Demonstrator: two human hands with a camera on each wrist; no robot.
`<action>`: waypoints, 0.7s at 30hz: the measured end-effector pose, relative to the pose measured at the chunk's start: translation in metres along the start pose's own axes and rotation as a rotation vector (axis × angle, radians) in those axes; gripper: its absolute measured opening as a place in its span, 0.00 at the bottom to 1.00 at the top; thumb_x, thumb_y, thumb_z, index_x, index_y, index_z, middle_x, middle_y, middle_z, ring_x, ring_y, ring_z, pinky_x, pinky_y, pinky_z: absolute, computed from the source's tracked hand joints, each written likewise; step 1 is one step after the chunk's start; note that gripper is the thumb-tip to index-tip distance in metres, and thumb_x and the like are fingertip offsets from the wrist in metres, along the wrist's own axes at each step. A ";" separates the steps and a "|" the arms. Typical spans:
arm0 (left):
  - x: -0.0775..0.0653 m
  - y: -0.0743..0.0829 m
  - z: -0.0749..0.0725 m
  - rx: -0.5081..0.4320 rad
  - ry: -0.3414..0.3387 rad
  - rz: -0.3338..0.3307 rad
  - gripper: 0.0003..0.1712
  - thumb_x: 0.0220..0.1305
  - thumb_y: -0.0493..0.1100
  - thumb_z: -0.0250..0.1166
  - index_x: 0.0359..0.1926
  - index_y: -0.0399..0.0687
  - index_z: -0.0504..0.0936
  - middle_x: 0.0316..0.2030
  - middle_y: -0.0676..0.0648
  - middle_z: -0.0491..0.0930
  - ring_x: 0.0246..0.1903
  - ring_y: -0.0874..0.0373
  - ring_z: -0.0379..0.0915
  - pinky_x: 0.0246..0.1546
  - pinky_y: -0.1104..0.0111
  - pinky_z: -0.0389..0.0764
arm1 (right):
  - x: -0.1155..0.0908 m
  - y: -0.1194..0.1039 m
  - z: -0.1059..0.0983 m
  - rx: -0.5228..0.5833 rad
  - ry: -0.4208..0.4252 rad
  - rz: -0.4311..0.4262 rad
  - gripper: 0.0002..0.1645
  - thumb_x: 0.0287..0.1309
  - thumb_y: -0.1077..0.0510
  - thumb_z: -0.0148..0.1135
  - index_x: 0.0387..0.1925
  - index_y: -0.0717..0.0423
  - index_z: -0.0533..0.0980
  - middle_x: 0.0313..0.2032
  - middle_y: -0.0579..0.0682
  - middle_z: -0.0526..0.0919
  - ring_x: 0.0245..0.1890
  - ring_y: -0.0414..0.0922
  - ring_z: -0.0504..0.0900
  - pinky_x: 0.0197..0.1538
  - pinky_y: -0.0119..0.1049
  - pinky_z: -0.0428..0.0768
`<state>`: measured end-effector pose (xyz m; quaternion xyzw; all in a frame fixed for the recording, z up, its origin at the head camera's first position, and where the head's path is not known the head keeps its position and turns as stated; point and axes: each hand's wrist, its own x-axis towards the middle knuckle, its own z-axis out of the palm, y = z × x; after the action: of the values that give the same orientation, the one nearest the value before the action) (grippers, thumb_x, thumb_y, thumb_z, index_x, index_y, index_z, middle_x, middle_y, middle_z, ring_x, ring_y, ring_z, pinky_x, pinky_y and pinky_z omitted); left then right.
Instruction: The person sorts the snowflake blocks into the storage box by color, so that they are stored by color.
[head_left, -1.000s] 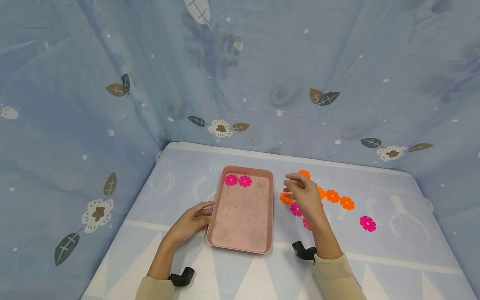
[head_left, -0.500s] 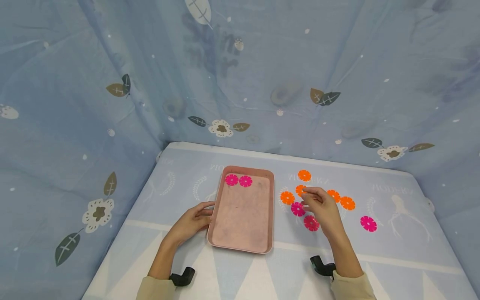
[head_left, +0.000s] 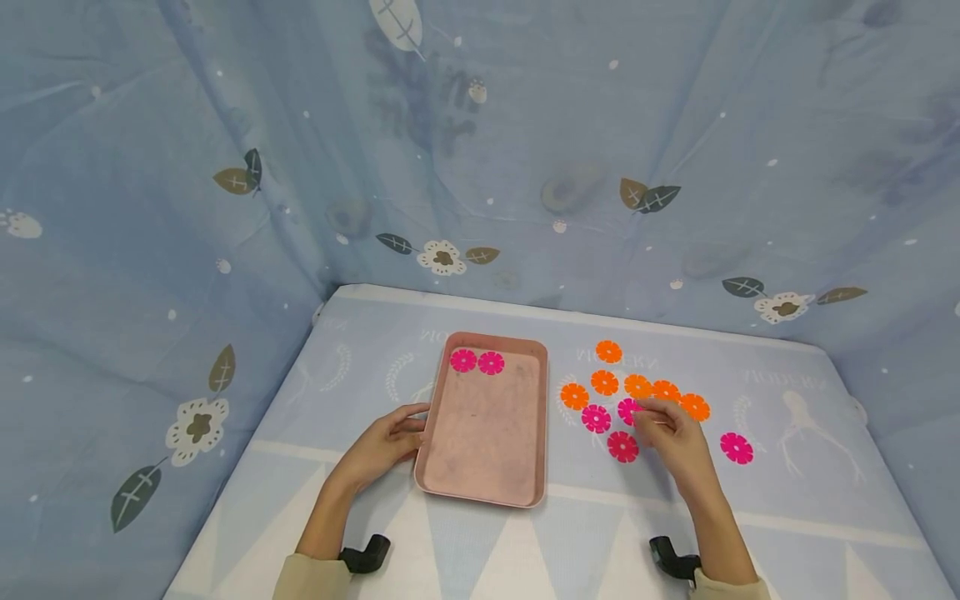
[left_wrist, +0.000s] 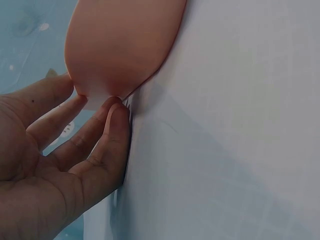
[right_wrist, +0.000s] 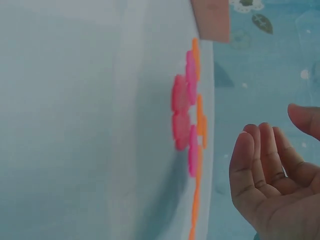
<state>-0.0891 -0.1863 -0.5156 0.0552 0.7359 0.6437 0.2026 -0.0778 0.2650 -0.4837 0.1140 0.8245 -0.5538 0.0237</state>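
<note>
A shallow pink tray lies on the cloth-covered table, with two magenta notched plastic discs inside at its far left. My left hand touches the tray's left side; in the left wrist view its fingertips rest against the tray's edge. Right of the tray, my right hand hovers low over the loose discs, its fingertips right by a magenta disc they partly cover. In the right wrist view the thumb stands apart from the fingers, nothing between them.
Several orange discs form a loose row beyond the right hand, one farther back. Two pinkish discs lie nearer the tray, another far right. Patterned blue cloth rises behind the table. Each wrist carries a black mount.
My right hand has moved right and toward me, away from the tray, uncovering orange and magenta discs. The left hand and the tray have stayed in place.
</note>
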 end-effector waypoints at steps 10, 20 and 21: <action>-0.001 0.003 0.000 -0.002 -0.006 -0.006 0.31 0.72 0.35 0.59 0.73 0.39 0.64 0.60 0.31 0.71 0.57 0.42 0.74 0.50 0.64 0.80 | 0.000 0.025 -0.002 -0.147 -0.098 0.040 0.28 0.67 0.52 0.65 0.61 0.63 0.71 0.49 0.59 0.77 0.42 0.50 0.80 0.43 0.26 0.80; -0.001 0.002 0.000 0.008 0.004 -0.008 0.30 0.72 0.35 0.59 0.73 0.40 0.65 0.59 0.32 0.72 0.56 0.44 0.75 0.49 0.65 0.81 | 0.000 0.035 0.000 -0.309 -0.127 0.000 0.28 0.59 0.55 0.72 0.57 0.63 0.74 0.45 0.57 0.77 0.40 0.50 0.76 0.39 0.32 0.80; 0.000 0.002 0.001 0.009 0.006 -0.007 0.30 0.72 0.35 0.59 0.72 0.40 0.65 0.59 0.32 0.72 0.55 0.44 0.75 0.49 0.65 0.81 | 0.001 0.035 0.000 -0.328 -0.125 -0.008 0.28 0.58 0.55 0.73 0.56 0.62 0.75 0.44 0.56 0.77 0.39 0.49 0.76 0.39 0.32 0.79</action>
<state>-0.0891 -0.1855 -0.5135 0.0515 0.7397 0.6397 0.2024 -0.0713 0.2777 -0.5162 0.0708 0.9011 -0.4180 0.0910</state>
